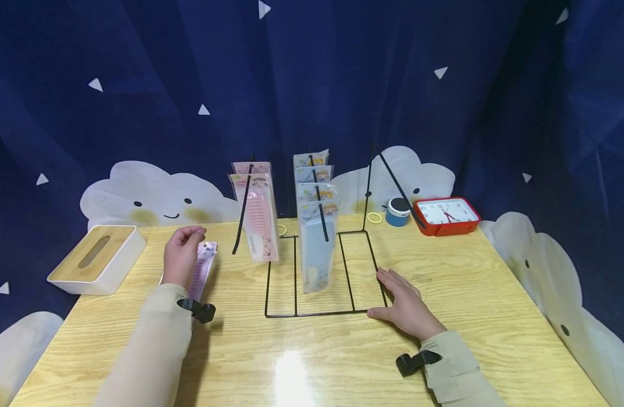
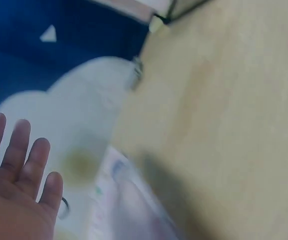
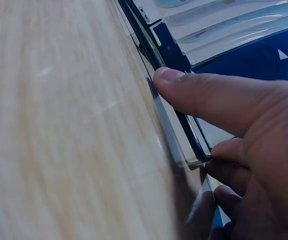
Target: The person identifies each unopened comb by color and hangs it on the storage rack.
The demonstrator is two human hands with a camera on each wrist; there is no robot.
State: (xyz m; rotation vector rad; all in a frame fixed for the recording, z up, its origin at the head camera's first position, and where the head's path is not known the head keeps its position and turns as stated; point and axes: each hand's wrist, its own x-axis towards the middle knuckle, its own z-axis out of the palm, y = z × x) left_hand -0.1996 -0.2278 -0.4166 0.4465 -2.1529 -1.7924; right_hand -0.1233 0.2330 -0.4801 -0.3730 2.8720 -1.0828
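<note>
My left hand is raised at the left with its fingers loosely bent. In the left wrist view those fingers are apart, with nothing between them. Beside this hand is a purple packaged comb, partly hidden by hand and wrist. A black wire display rack stands in the middle. Pink packaged combs hang on its left prong, blue ones on the middle prong. My right hand rests at the rack's near right corner, thumb on the front bar, straight fingers at the side bar.
A white tissue box with a wooden lid stands far left. A blue round speaker, a red clock and a yellow ring are at the back right. The rack's right prong slants forward near the clock.
</note>
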